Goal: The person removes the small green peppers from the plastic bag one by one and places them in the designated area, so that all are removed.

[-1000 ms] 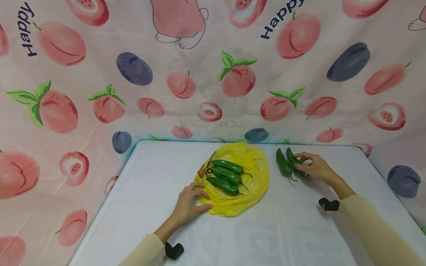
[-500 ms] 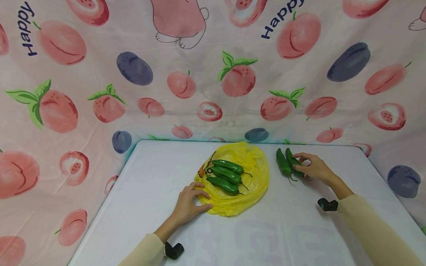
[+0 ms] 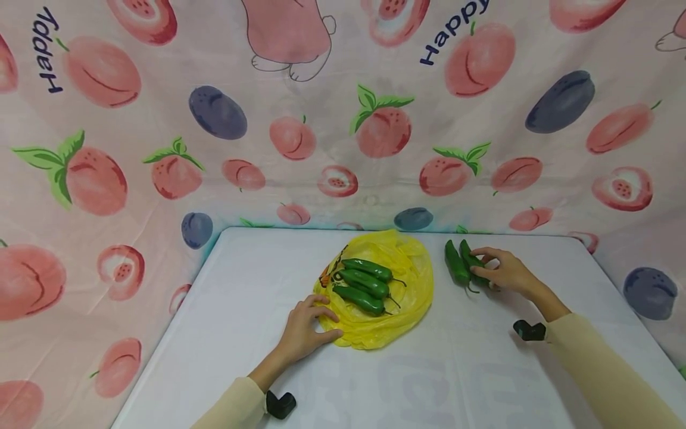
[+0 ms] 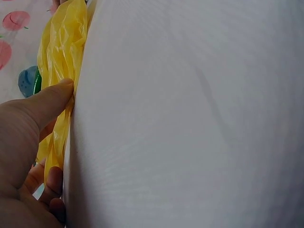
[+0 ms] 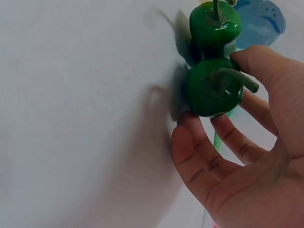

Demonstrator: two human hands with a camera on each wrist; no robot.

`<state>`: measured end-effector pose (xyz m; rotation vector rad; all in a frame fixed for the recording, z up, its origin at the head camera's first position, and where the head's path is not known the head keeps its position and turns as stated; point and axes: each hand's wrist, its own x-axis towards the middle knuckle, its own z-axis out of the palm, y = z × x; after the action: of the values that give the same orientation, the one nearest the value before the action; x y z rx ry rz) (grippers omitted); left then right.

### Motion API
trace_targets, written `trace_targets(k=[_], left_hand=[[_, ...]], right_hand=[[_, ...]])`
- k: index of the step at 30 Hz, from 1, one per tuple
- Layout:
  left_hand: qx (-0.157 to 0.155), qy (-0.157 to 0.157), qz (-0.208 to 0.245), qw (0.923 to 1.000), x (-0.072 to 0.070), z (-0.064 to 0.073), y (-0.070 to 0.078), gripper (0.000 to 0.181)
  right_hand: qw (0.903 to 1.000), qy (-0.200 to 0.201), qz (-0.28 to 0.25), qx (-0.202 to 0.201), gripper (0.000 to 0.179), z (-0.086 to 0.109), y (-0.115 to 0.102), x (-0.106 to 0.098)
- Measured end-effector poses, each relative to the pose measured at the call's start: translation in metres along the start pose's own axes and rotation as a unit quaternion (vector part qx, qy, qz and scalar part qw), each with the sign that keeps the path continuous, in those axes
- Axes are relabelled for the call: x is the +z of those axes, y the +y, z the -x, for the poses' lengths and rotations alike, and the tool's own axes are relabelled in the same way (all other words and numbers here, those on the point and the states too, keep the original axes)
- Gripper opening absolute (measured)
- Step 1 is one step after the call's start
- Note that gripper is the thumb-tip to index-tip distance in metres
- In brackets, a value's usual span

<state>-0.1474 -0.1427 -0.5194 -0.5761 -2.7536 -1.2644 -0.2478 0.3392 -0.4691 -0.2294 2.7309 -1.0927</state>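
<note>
Three glossy green chili peppers [image 3: 364, 282] lie side by side on a crumpled yellow plastic bag [image 3: 402, 325] in the head view. My left hand [image 3: 302, 328] rests at the bag's near left edge, thumb and fingers spread apart; in the left wrist view the thumb [image 4: 50, 102] lies straight against the yellow plastic [image 4: 64, 47]. To the right of the bag, two more chili peppers lie close together. My right hand [image 3: 506, 271] holds the right-hand chili pepper [image 5: 213, 88] between thumb and fingers, its stem towards the wrist. The other chili pepper [image 3: 457, 262] lies just left of it.
A white-covered table [image 3: 225, 286] carries everything. Behind it hangs a pink cloth [image 3: 321, 107] printed with peaches and dark blue fruit. Black wrist mounts [image 3: 529, 330] show at both sleeves.
The right hand has shifted very slightly left with the chili pepper, closer to its neighbour. The left hand, bag and three chili peppers on it stay put.
</note>
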Motion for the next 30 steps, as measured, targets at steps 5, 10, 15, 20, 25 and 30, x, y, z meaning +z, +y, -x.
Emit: trace_targets(k=[5,10,15,20,25,30], left_hand=[[-0.004,0.002,-0.002,1.0,0.0,0.0,-0.001,0.02],[-0.006,0.003,-0.002,1.0,0.001,0.001,-0.001,0.021],[-0.005,0.0,-0.001,1.0,0.0,0.001,0.0,0.021],[-0.007,-0.002,-0.001,1.0,0.0,0.001,0.001,0.021],[-0.007,0.001,-0.001,1.0,0.0,0.0,0.0,0.022],[-0.009,0.0,-0.002,1.0,0.0,0.001,-0.001,0.021]], right_hand=[[0.9999,-0.004,0.011,-0.006,0.053,0.0,0.0,0.0],[0.9996,-0.012,0.025,-0.004,0.054,-0.001,-0.001,-0.002],[0.9973,-0.014,0.065,-0.032,0.053,0.001,-0.004,-0.009],[0.994,-0.02,0.089,-0.06,0.054,0.004,-0.012,-0.015],[0.9918,-0.025,0.104,-0.07,0.056,0.005,-0.018,-0.018],[0.9908,-0.024,0.109,-0.076,0.056,0.004,-0.018,-0.018]])
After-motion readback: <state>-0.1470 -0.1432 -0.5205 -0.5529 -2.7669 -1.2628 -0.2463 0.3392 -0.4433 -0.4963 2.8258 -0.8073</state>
